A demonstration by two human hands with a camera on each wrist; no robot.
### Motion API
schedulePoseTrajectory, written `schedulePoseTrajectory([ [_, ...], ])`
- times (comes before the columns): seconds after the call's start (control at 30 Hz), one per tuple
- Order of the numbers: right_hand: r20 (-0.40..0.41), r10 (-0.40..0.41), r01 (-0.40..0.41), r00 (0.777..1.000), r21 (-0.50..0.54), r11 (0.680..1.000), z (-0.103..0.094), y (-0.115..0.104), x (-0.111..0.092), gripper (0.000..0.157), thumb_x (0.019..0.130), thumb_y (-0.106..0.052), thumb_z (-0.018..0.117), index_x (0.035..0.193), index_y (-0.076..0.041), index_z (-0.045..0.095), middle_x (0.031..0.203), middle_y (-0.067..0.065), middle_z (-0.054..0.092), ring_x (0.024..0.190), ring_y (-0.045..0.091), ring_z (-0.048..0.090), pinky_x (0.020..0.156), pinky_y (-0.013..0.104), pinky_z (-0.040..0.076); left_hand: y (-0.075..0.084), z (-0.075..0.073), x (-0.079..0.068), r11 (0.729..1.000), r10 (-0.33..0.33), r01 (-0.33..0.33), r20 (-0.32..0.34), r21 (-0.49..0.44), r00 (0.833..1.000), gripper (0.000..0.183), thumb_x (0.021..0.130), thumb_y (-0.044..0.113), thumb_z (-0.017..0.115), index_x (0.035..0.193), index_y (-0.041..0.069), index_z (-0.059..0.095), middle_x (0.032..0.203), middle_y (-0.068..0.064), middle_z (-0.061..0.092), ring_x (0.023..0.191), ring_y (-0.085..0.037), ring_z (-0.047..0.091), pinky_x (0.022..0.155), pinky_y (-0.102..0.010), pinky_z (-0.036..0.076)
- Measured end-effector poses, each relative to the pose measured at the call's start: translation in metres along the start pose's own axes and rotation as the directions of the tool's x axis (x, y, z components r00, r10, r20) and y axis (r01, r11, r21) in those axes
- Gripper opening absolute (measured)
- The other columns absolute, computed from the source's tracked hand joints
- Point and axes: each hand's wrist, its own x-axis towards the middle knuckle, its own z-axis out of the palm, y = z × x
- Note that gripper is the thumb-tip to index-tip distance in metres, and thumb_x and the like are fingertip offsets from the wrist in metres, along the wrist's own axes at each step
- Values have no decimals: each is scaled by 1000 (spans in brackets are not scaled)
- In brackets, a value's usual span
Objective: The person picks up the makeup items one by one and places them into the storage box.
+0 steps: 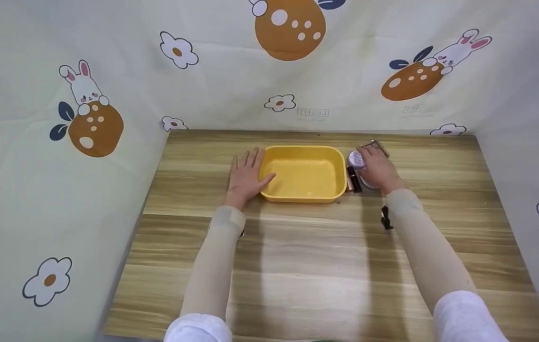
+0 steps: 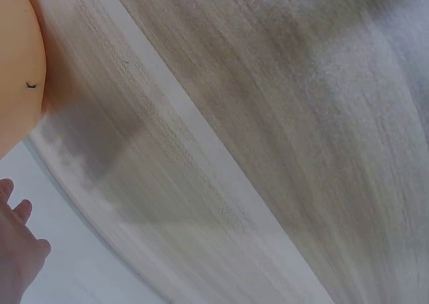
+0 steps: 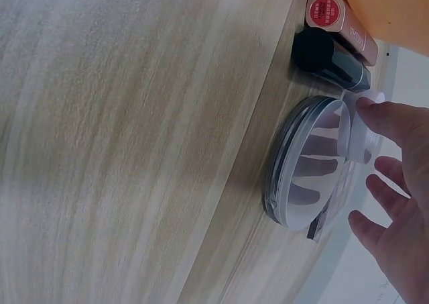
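A yellow plastic basin (image 1: 303,196) sits near the back of the table. My left hand (image 1: 245,176) lies spread along its left side, the thumb at the rim. Right of the basin, my right hand (image 1: 379,168) reaches over a cluster of cosmetics. Its thumb touches a small white round jar (image 3: 365,126), while the other fingers are spread apart beyond a round case (image 3: 315,163) whose shiny top mirrors them. A flat rectangular palette (image 1: 381,147) is partly under the fingers. Between basin and case lie a black tube (image 3: 328,56) and a pinkish box (image 3: 342,25) with a red round label.
A small black item (image 1: 386,218) lies on the wooden table (image 1: 316,266) by the right wrist, partly hidden by it. Something is partly covered by the left wrist. Printed cloth walls (image 1: 231,85) border the table at the back and sides.
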Motion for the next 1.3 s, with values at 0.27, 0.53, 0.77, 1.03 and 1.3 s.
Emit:
schedulePoseTrajectory([
  [0.27, -7, 4, -4, 1000, -17, 1000, 3, -1, 4, 63, 84, -13, 63, 141, 0, 37, 141, 22, 38, 129, 43, 35, 106, 54, 30, 0, 0, 0, 1000, 6, -6, -8, -2, 1000, 82, 88, 69, 33, 152, 20, 16, 157, -4, 20, 142, -30, 22, 114, -55, 11],
  [0.53, -23, -19, 17, 1000, -50, 999, 7, 2, 7, 58, 83, -7, 60, 137, 4, 41, 136, 24, 40, 129, 43, 34, 108, 53, 29, 2, -3, -1, 1000, -2, 2, 3, 0, 1000, 80, 89, 67, 33, 153, 23, 13, 157, -1, 18, 143, -27, 20, 114, -55, 11],
  [0.77, -47, -14, 11, 999, -66, 998, 9, 3, 7, 55, 84, -9, 60, 134, 6, 43, 134, 24, 41, 128, 42, 35, 108, 52, 30, 3, -4, 0, 1000, -8, 8, 2, 20, 1000, 80, 89, 68, 34, 152, 23, 15, 157, -2, 20, 143, -27, 21, 113, -56, 14],
  [1.03, -109, -57, 54, 992, -32, 998, 12, 5, 7, 51, 84, -4, 57, 132, 8, 45, 132, 25, 44, 126, 43, 38, 108, 51, 30, 3, -3, 0, 1000, -15, 15, 7, -5, 1000, 79, 89, 67, 35, 152, 23, 16, 157, -2, 20, 143, -27, 20, 113, -56, 12],
  [1.3, -83, -13, 13, 996, -1, 1000, 11, 4, 7, 51, 85, -4, 56, 134, 6, 43, 131, 26, 43, 125, 43, 38, 107, 52, 30, 3, -3, 0, 1000, -17, 17, 17, -1, 1000, 80, 89, 68, 32, 152, 23, 14, 157, -4, 20, 143, -28, 20, 113, -56, 11],
])
